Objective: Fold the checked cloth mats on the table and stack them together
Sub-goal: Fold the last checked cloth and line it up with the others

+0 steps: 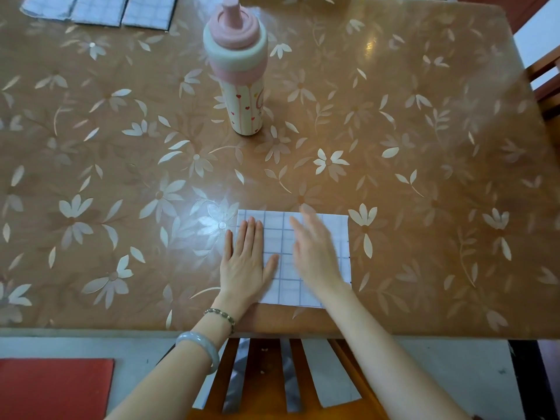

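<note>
A folded white mat with a thin blue check (286, 237) lies flat near the table's front edge. My left hand (247, 262) presses flat on its left part, fingers straight and together. My right hand (315, 253) lies over its middle and right part with fingers extended; it is blurred, so I cannot tell whether it touches the cloth. More checked mats (100, 9) lie side by side at the far left corner, cut off by the frame's top edge.
A tall pink and cream bottle (239, 68) stands upright in the middle of the brown floral table (424, 147). A wooden chair (272, 374) is under the front edge, another chair (545, 83) at the right. A red mat (54, 389) lies on the floor.
</note>
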A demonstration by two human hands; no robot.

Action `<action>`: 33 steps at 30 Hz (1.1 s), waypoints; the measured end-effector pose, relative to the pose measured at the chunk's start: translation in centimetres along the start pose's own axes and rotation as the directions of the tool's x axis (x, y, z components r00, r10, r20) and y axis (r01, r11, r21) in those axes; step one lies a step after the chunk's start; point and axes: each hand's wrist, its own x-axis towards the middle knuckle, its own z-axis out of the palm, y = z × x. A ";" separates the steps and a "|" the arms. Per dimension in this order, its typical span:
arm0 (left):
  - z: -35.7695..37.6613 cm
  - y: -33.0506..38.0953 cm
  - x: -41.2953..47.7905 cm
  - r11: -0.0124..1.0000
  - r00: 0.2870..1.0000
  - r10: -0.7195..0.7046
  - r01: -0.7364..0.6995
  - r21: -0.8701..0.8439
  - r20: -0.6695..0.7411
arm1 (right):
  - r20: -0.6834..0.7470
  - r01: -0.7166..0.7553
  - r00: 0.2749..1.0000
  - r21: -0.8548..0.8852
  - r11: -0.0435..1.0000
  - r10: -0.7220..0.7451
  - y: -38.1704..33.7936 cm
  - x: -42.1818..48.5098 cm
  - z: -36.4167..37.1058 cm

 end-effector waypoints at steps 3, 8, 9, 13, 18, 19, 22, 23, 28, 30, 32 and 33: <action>-0.1 0.0 0.0 1.000 1.000 -0.010 0.010 -0.007 -0.023 | 0.163 0.109 0.980 0.021 0.994 -0.110 -1.4 1.3 2.9; 0.3 -0.1 0.1 1.000 1.000 -0.011 0.011 0.009 -0.026 | 0.150 0.093 0.986 -0.095 0.991 -0.078 2.3 0.8 3.1; 0.3 -0.1 0.1 1.000 0.999 -0.013 0.013 0.013 -0.032 | 0.140 0.062 0.989 -0.118 0.991 -0.045 3.5 0.5 2.8; 0.4 -0.1 0.0 1.000 0.999 -0.012 0.012 0.008 -0.037 | 0.098 -0.079 0.990 -0.240 0.968 0.105 8.1 -0.9 0.8; 0.2 -0.2 0.0 1.000 1.000 -0.025 0.025 0.005 -0.007 | -0.026 -0.122 0.993 -0.218 0.968 0.119 5.1 -1.2 0.1; 0.2 -0.1 0.0 1.000 1.000 -0.024 0.024 0.007 -0.002 | -0.007 -0.053 0.999 -0.179 0.982 0.053 3.6 -1.1 0.7; 0.1 0.0 0.1 1.000 1.000 -0.022 0.022 0.010 0.005 | 0.106 0.097 0.991 -0.130 0.987 -0.083 0.3 -1.3 3.0; 0.1 0.0 0.1 1.000 1.000 -0.025 0.025 0.012 0.003 | 0.126 0.098 0.989 -0.136 0.986 -0.081 0.1 -1.3 3.5; -0.1 -0.5 0.1 0.999 1.000 -0.018 0.018 0.031 -0.006 | 0.135 0.062 0.990 -0.220 0.973 -0.032 3.1 -1.8 3.1; -0.4 -1.2 0.3 0.999 1.000 -0.008 0.008 0.044 -0.006 | 0.122 0.025 0.992 -0.248 0.969 0.006 5.0 -2.2 2.1; -0.6 -2.1 0.5 0.998 1.000 0.002 -0.002 0.056 -0.001 | 0.114 -0.013 0.992 -0.277 0.961 0.046 6.6 -2.6 1.2; -0.6 -2.5 0.6 0.998 1.000 -0.002 0.002 0.064 0.003 | 0.114 -0.023 0.992 -0.288 0.957 0.058 7.0 -2.7 0.9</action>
